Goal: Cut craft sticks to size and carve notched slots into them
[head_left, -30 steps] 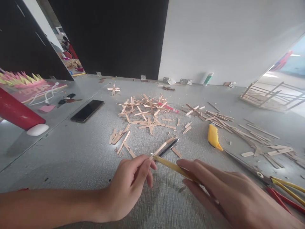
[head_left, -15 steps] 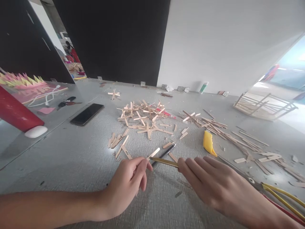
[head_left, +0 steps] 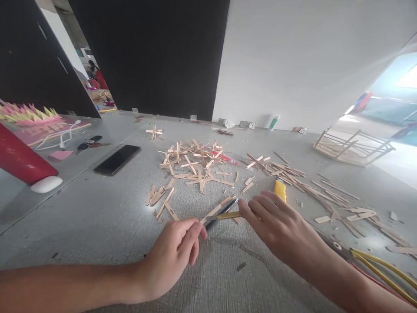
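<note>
My left hand rests low on the grey surface with its fingers pinched on one end of a flat wooden stick. My right hand grips a thin yellow tool, a knife or ruler, whose tip lies across that stick. A black pen lies right beside them. Just beyond is a heap of ice-cream sticks, some glued into crosses. A yellow object shows behind my right fingers.
A black phone lies to the left, near scissors and a red cylinder. Long thin wood strips spread to the right, with a stick-built frame far right. Yellow and red handles lie at lower right. A glue tube stands by the wall.
My right hand has moved up and away from me, carrying the yellow tool toward the pen and stick. My left hand keeps its pinch and has shifted slightly. The view has tilted a little.
</note>
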Action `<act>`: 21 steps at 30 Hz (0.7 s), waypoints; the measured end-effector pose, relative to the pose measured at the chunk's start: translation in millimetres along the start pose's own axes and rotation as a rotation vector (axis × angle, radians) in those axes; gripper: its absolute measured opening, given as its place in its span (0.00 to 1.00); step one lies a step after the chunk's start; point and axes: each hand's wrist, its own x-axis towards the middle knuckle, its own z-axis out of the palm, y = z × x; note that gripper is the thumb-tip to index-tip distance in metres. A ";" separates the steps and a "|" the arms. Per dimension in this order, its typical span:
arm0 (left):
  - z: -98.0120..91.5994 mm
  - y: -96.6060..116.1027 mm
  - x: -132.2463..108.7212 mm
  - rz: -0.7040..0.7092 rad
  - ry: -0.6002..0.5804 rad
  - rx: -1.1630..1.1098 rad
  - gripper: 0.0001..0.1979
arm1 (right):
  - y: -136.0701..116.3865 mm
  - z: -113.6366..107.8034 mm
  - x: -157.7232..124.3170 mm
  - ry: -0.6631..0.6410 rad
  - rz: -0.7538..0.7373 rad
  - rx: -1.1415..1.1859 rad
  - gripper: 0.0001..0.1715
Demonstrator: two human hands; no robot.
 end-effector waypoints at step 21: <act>8.7 -5.4 -7.5 0.168 -0.011 0.196 0.22 | -22.2 -26.5 18.1 -0.855 0.823 1.804 0.17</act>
